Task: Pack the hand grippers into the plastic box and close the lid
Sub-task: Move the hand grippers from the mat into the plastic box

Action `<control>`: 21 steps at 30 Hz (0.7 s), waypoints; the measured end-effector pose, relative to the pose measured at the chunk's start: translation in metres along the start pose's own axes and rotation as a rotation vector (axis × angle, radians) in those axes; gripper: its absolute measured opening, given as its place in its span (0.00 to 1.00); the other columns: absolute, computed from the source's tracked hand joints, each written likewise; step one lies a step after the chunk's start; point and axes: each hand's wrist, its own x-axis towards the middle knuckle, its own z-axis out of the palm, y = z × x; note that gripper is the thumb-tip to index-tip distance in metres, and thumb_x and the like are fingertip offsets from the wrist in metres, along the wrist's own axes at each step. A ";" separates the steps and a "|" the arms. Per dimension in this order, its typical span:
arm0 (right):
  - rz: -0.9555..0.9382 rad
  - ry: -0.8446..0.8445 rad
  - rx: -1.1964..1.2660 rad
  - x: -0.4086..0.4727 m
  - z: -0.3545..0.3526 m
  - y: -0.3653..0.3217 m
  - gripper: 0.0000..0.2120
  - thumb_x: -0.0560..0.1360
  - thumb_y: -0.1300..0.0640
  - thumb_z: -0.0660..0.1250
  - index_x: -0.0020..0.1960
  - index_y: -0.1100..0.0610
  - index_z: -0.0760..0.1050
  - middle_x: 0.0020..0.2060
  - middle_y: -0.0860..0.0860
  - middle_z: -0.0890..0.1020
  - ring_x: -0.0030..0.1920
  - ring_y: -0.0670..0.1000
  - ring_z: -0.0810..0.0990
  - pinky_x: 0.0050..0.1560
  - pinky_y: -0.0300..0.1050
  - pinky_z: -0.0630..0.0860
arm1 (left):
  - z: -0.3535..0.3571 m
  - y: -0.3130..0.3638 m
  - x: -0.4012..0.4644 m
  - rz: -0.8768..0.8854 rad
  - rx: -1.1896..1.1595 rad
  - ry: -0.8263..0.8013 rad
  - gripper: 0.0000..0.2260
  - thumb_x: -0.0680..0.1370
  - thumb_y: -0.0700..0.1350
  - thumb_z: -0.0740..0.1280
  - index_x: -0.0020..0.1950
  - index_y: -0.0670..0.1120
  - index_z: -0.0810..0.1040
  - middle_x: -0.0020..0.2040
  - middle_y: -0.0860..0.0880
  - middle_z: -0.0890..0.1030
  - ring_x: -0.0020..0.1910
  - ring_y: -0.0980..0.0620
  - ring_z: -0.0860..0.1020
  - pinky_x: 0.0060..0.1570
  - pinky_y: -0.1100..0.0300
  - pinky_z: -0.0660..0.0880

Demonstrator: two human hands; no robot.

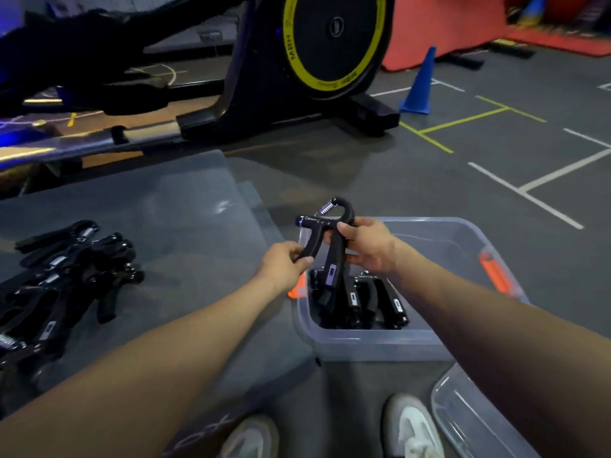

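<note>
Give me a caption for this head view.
Both hands hold a gripper over the box.

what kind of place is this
Most likely a gym or fitness studio: a black exercise machine with a yellow-ringed flywheel, a blue plastic training cone, white and yellow floor lines, and a pile of black spring hand grippers.

Hand gripper (pixel 325 239) between 2 hands, above box (pixel 373 342)
</note>
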 end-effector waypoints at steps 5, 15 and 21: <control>0.019 0.061 -0.131 -0.001 -0.036 0.004 0.08 0.79 0.61 0.61 0.41 0.56 0.73 0.36 0.52 0.79 0.35 0.48 0.78 0.29 0.38 0.74 | 0.032 0.015 0.007 0.010 0.019 -0.039 0.04 0.75 0.47 0.69 0.44 0.48 0.81 0.38 0.50 0.79 0.42 0.48 0.78 0.48 0.58 0.73; 0.133 0.256 -0.794 0.020 -0.085 0.019 0.12 0.69 0.63 0.72 0.32 0.58 0.69 0.29 0.54 0.75 0.32 0.54 0.77 0.39 0.49 0.79 | 0.105 0.039 0.028 -0.055 -0.093 -0.007 0.05 0.72 0.46 0.72 0.43 0.44 0.81 0.38 0.46 0.79 0.43 0.43 0.80 0.48 0.57 0.73; 0.244 0.220 -1.042 0.036 -0.102 0.031 0.12 0.71 0.65 0.67 0.31 0.61 0.69 0.35 0.57 0.78 0.45 0.58 0.83 0.41 0.51 0.81 | 0.109 0.017 0.045 0.061 0.167 -0.125 0.17 0.73 0.43 0.71 0.61 0.45 0.76 0.58 0.46 0.78 0.57 0.46 0.76 0.61 0.54 0.72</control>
